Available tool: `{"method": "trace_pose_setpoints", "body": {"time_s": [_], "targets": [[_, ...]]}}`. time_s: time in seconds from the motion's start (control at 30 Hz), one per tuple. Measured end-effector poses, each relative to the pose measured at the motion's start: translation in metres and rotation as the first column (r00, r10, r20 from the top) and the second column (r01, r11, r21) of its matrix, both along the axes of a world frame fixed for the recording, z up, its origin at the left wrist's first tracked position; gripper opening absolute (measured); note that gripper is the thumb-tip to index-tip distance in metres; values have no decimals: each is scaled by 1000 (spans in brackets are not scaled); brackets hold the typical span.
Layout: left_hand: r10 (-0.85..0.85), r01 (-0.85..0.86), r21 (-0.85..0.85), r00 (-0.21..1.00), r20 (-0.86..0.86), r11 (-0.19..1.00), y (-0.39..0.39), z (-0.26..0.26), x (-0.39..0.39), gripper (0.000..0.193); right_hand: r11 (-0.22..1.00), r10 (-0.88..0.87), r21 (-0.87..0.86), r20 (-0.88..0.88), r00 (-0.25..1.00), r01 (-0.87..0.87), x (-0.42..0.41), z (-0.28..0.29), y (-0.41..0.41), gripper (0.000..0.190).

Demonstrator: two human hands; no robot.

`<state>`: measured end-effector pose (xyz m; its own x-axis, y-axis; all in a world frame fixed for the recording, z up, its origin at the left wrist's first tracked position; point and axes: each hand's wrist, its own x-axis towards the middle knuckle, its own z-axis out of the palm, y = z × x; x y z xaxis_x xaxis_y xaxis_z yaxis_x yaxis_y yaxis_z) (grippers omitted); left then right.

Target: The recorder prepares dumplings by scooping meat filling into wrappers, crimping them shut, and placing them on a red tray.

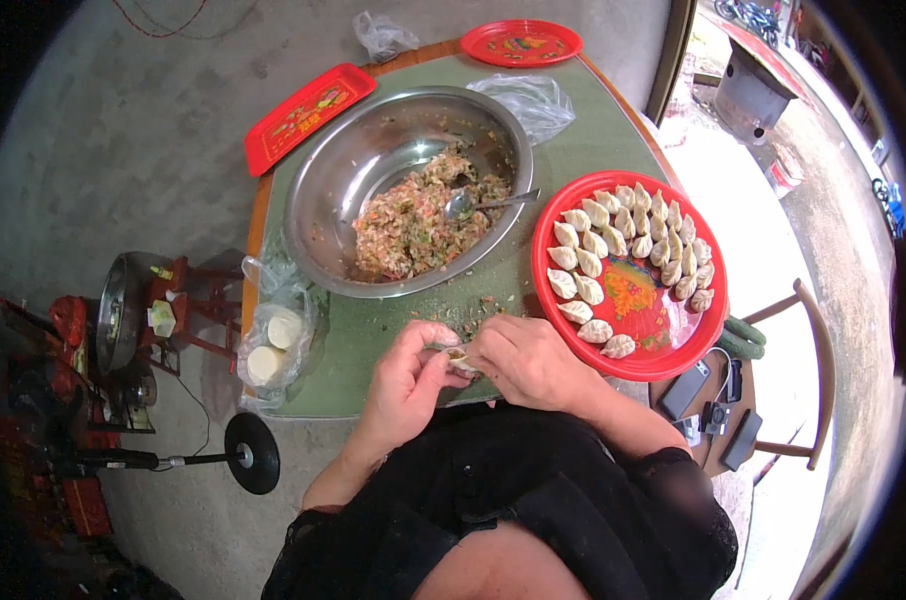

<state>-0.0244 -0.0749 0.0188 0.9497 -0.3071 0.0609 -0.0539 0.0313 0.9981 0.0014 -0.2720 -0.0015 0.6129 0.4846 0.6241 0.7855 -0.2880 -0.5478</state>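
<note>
Between my two hands, just above the near edge of the table, is a partly closed dumpling (462, 358) with filling showing at its opening. My left hand (414, 375) holds it from the left with thumb and fingers. The fingers of my right hand (524, 358) pinch its wrapper on the other side. Beyond them stands a wide steel basin (325, 217) of minced filling (415, 217), with a metal spoon (464, 204) resting in it. To the right, a round red tray (648, 367) carries rows of pleated dumplings (595, 210).
Stacked wrappers (265, 365) sit in a plastic bag (303, 315) at the table's left edge. Two more red trays, one oblong (310, 116) and one oval (522, 43), lie at the back. A chair (820, 375) at right holds phones (685, 390) and cucumbers (739, 337). A pedestal fan (252, 453) stands left.
</note>
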Motion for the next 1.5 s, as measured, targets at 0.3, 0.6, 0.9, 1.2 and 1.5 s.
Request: {"method": "trace_pose_setpoints", "body": {"time_s": [0.3,0.6,0.9,1.2,1.5], "targets": [[16,-14,12,983,-181,1000,10,-8,5,8,999,12,-45,92,996,-8,1,1,0,21],[15,-55,261,988,155,964,0,0,0,4,998,-35,50,79,996,32,0,-7,7,17],[45,-49,79,998,52,996,4,-9,-1,16,1000,-13,-25,75,997,15,2,0,-1,18],[51,-70,147,990,130,987,3,-17,-1,13,1000,-26,-12,93,995,27,2,-3,3,17],[169,-205,170,965,202,964,-5,-19,-3,7,997,-62,-34,94,994,66,1,-2,9,20]]}}
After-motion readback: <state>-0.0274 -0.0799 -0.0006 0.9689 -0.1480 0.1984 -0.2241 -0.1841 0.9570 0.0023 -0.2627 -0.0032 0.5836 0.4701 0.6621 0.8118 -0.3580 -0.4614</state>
